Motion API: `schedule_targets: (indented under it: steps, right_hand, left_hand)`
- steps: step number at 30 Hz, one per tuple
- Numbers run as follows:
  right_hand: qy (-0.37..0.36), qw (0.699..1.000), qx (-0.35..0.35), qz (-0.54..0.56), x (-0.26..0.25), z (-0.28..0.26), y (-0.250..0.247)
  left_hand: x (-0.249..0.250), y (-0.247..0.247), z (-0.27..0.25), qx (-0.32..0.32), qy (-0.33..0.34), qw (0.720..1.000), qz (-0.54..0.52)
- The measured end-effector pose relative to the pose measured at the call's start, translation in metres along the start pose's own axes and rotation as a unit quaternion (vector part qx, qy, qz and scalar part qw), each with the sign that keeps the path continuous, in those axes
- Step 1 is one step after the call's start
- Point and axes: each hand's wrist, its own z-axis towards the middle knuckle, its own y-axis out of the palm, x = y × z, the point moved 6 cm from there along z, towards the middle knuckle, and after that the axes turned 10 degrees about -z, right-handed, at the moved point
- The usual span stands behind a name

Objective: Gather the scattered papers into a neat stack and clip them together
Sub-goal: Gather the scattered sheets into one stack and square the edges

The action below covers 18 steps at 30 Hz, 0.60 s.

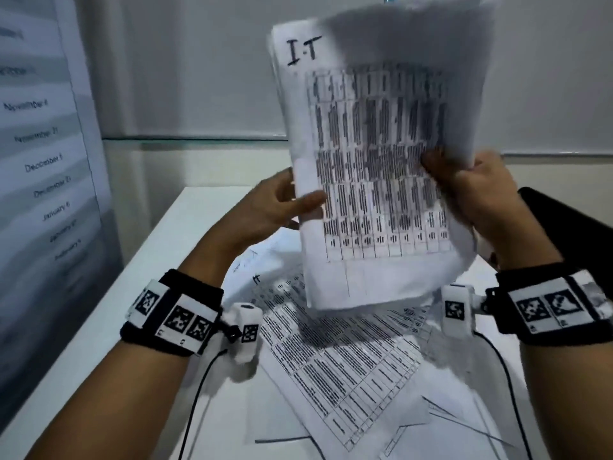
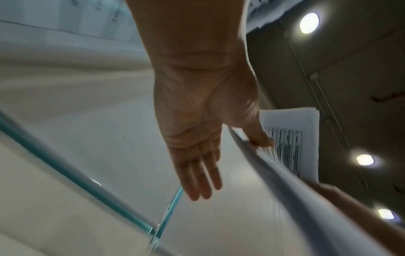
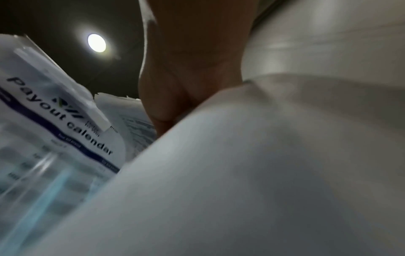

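Above the table I hold a bundle of printed sheets (image 1: 374, 144) upright; its front sheet has a table and a handwritten "I-T". My left hand (image 1: 298, 194) holds the bundle's left edge, thumb across the front and straight fingers behind it. In the left wrist view that hand (image 2: 230, 164) has its thumb on the printed side of the bundle (image 2: 291, 142). My right hand (image 1: 444, 174) grips the right edge with curled fingers. The right wrist view shows that hand (image 3: 175, 107) closed on a white sheet (image 3: 263, 173). More printed sheets (image 1: 331, 353) lie scattered and overlapping on the white table (image 1: 159, 270).
A payout calendar poster (image 1: 39, 144) stands close on the left and also shows in the right wrist view as a poster (image 3: 65, 121). A glass partition (image 1: 199, 78) rises behind the table. A dark object (image 1: 564, 224) sits at the right edge. Cables (image 1: 199, 386) hang from both wrists.
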Motion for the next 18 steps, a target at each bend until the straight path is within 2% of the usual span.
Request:
schedule_targets:
  steps: [1,3,5,7,13,16,18]
  right_hand:
    - [0.008,1.0,0.03,-0.001,0.003,0.004,-0.013]
    - [0.033,0.996,0.078,0.027,0.013,0.009,-0.036]
    - [0.039,0.988,0.12,0.084,0.02,0.012,-0.055]
    - [0.036,0.979,0.149,0.132,0.028,0.016,-0.071]
    - [0.047,0.932,0.213,0.289,0.047,0.027,-0.101]
    - [0.046,0.916,0.213,0.336,0.05,0.033,-0.113]
    - [0.043,0.907,0.21,0.363,0.055,0.034,-0.119]
  left_hand:
    - [-0.011,0.007,0.004,-0.031,-0.03,0.997,0.058]
    - [-0.032,0.028,0.01,-0.105,-0.076,0.969,0.209]
    - [-0.052,0.056,0.014,-0.191,-0.094,0.922,0.324]
    - [-0.068,0.089,0.015,-0.261,-0.089,0.876,0.396]
    - [-0.117,0.15,0.014,-0.399,-0.099,0.796,0.444]
    - [-0.121,0.147,0.028,-0.405,-0.116,0.786,0.453]
    - [-0.125,0.14,0.038,-0.394,-0.133,0.789,0.452]
